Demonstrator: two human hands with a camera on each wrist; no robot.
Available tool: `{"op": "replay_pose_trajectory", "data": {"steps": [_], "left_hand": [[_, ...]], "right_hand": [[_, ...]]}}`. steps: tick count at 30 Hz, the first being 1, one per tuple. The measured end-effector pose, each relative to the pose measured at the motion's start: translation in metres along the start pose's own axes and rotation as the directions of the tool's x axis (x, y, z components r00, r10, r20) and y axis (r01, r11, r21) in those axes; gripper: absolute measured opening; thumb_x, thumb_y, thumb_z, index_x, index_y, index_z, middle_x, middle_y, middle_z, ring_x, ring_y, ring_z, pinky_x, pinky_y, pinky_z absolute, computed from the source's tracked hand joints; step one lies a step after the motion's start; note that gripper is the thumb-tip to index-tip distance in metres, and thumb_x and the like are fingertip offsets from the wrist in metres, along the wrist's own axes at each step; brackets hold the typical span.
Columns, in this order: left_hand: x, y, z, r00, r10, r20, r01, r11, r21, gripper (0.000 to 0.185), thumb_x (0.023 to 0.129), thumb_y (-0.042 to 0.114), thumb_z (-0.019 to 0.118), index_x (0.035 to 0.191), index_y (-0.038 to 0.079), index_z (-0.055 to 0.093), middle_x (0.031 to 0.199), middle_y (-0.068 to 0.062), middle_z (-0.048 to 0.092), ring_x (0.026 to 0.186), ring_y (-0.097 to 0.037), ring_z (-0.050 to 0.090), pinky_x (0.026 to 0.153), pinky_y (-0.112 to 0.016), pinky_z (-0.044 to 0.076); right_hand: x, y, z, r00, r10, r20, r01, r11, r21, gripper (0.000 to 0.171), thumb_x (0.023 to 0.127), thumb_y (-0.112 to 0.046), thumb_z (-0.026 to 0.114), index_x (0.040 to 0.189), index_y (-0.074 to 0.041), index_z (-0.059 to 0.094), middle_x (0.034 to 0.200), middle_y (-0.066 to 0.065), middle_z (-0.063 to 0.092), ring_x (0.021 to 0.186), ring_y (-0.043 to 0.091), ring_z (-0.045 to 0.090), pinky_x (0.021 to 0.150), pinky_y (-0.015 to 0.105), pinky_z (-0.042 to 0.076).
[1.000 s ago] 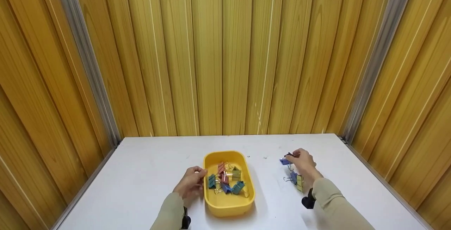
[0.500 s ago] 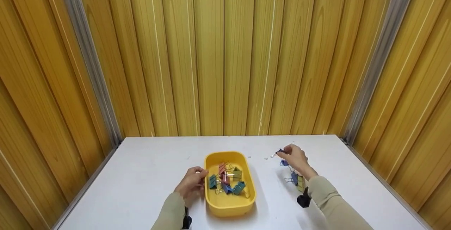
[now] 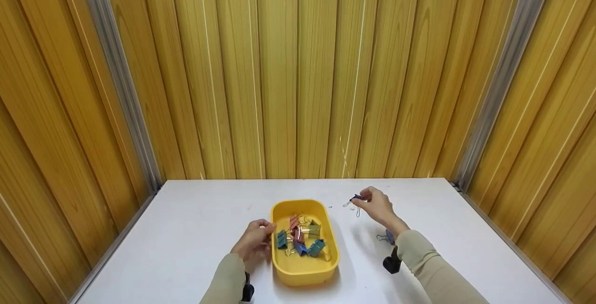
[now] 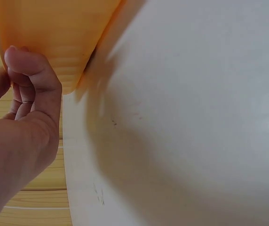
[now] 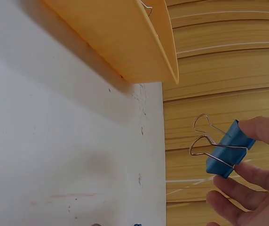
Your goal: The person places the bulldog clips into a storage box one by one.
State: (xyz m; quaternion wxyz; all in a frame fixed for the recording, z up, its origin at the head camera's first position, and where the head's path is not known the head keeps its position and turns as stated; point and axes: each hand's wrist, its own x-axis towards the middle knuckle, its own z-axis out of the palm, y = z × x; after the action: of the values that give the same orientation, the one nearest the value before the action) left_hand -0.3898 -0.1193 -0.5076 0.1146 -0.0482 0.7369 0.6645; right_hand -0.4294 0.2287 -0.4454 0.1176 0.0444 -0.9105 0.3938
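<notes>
My left hand (image 3: 255, 239) holds the left rim of a yellow plastic bin (image 3: 305, 279), its fingers against the outer wall in the left wrist view. Inside the bin lie several binder clips: red (image 3: 298, 235), teal (image 3: 281, 239), blue (image 3: 300, 248) and olive green (image 3: 314, 229). To the bin's right, my right hand (image 3: 378, 207) pinches a blue binder clip (image 5: 228, 150) between thumb and fingers, above the table. Both wire handles of that clip point away from the palm. Another blue clip (image 3: 389, 236) lies on the table, partly hidden by my right wrist.
The white table (image 3: 200, 211) bears small marks and specks. Wood-patterned panels (image 3: 279, 85) stand behind it and on both sides, with grey metal posts (image 3: 116, 80) at the corners. A black wrist strap piece (image 3: 392, 262) hangs under my right sleeve.
My right hand has lifted the blue binder clip off the right-hand group and carried it left, toward the bin. The left hand stays at the rim. My right arm now covers most of the other loose clips.
</notes>
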Motion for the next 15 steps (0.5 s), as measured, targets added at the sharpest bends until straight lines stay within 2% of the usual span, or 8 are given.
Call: {"op": "replay_pose_trajectory", "data": {"steps": [7,15], "left_hand": [[-0.001,0.001,0.0,1.0,-0.015,0.001,0.015,1.0,-0.01,0.019,0.099,0.026,0.054,0.1,0.008,0.052,0.075,-0.002,0.056,0.062,-0.012,0.051,0.052,-0.023,0.045],[0.0,0.001,0.0,1.0,-0.027,-0.009,0.027,1.0,0.006,0.02,0.099,0.027,0.054,0.102,0.007,0.051,0.077,-0.003,0.057,0.064,-0.013,0.052,0.054,-0.023,0.046]], "right_hand": [[-0.001,-0.017,0.014,1.0,-0.008,0.005,0.008,0.999,0.033,0.036,0.084,-0.027,0.073,0.107,-0.002,0.062,0.101,0.011,0.067,0.09,0.021,0.06,0.075,0.032,0.047],[-0.004,-0.034,0.03,0.996,-0.083,-0.018,0.083,0.995,0.048,0.03,0.081,-0.026,0.075,0.1,-0.004,0.064,0.096,0.01,0.069,0.088,0.021,0.059,0.078,0.035,0.045]]}}
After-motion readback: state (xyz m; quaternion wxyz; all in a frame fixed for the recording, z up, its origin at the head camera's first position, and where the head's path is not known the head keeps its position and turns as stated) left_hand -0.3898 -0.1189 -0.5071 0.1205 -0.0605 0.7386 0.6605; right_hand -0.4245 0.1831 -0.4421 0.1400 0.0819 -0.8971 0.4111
